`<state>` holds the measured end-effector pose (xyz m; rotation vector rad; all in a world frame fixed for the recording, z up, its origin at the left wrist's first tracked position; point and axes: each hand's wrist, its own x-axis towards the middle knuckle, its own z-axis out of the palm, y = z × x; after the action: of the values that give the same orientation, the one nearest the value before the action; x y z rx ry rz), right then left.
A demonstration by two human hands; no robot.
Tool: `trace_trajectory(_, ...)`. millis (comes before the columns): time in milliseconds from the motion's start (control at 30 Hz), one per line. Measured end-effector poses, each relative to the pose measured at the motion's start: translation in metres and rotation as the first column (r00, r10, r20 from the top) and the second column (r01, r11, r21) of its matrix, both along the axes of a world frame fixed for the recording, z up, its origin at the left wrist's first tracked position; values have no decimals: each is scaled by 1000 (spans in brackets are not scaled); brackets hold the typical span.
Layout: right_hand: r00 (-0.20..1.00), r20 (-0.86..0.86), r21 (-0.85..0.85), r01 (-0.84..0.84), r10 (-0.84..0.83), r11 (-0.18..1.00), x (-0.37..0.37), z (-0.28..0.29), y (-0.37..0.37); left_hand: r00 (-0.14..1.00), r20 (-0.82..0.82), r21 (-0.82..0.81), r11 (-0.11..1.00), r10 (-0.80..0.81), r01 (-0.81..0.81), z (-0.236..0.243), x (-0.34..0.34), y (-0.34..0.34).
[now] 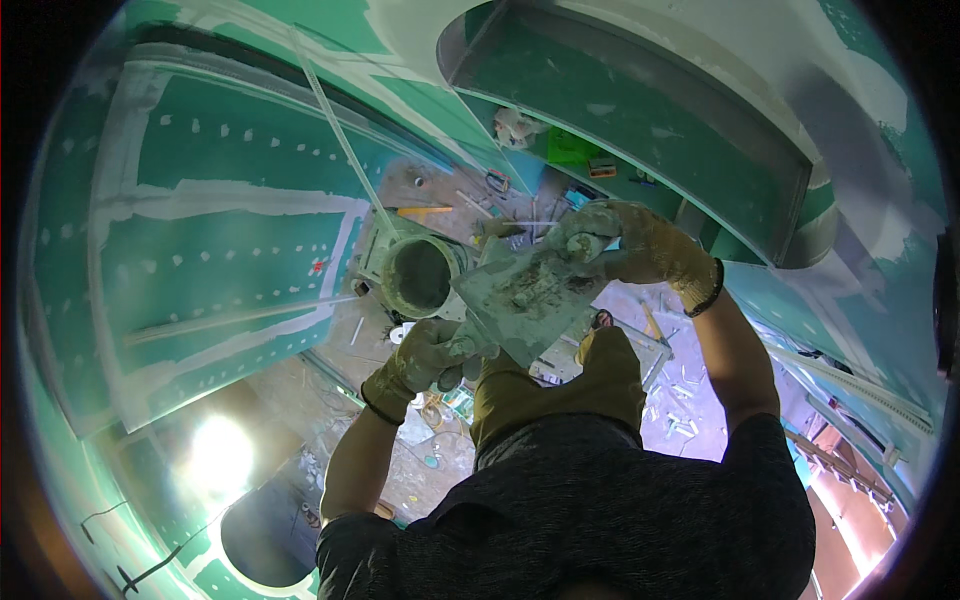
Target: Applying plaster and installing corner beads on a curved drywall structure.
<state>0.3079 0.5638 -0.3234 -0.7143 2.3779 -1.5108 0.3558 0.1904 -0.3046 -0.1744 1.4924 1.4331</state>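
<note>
Both hands wear dirty work gloves. My right hand (640,245) is closed round the handle of a wide putty knife (530,290), whose flat blade slants down to the left, smeared with grey compound. My left hand (430,358) is closed on a smaller putty knife (482,335); its blade lies against the lower left edge of the wide one, and the glove hides most of its handle. Just left of the wide blade is a round bucket (455,262), its rim and inside coated with compound.
Green drywall panels (240,250) with white filled seams stand at left. A curved green niche (640,130) lies beyond my right hand. One long thin strip (340,125) leans near the bucket. Tools and scraps litter the floor (440,455). A bright lamp (220,455) glares at lower left.
</note>
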Motion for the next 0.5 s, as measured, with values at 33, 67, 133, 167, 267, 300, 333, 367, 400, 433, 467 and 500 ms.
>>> trace_trajectory(33, 999, -34, 97, 27, -24, 995, 3, 3, 4, 1000, 3, 11, 1000, 11, -11, 5, -1, -3)
trace_trajectory(67, 998, -52, 233, 54, -43, 971, 5, 4, 9, 1000, 9, 23, 1000, 19, -19, 9, -2, -6)
trace_trajectory(133, 999, 40, 185, 1, -8, 983, 9, -1, 24, 1000, 9, 7, 1000, 5, -5, 14, 0, -9)
trace_trajectory(167, 1000, 17, 147, -23, 21, 989, 11, -5, 33, 1000, 2, -23, 999, -22, 22, 15, 1, -11)
trace_trajectory(267, 998, -54, 236, -23, 36, 972, 21, -25, 56, 999, 16, -29, 999, -28, 28, 15, 6, -14)
trace_trajectory(300, 995, -80, 285, -27, 52, 958, 25, -30, 64, 999, 39, -23, 1000, -10, 11, 15, 9, -16)
trace_trajectory(333, 992, -105, 335, -32, 71, 942, 27, -32, 71, 999, 22, 42, 998, 36, -37, 14, 12, -16)
trace_trajectory(367, 993, -76, 448, -47, 91, 893, 30, -33, 74, 996, 18, 101, 991, 87, -89, 12, 16, -14)
trace_trajectory(400, 1000, -6, 292, -2, 4, 956, 34, -33, 70, 992, 32, 167, 978, 124, -128, 12, 18, -14)
trace_trajectory(433, 989, 131, 207, 47, -75, 977, 37, -33, 61, 987, -21, 81, 984, 159, -157, 12, 22, -14)
trace_trajectory(467, 956, 245, 118, 133, -159, 984, 45, -31, 56, 986, -52, 23, 987, 158, -157, 7, 23, -9)
trace_trajectory(500, 888, 452, -289, 236, -85, 928, 51, -34, 38, 989, -74, -13, 992, 128, -129, -3, 22, 0)
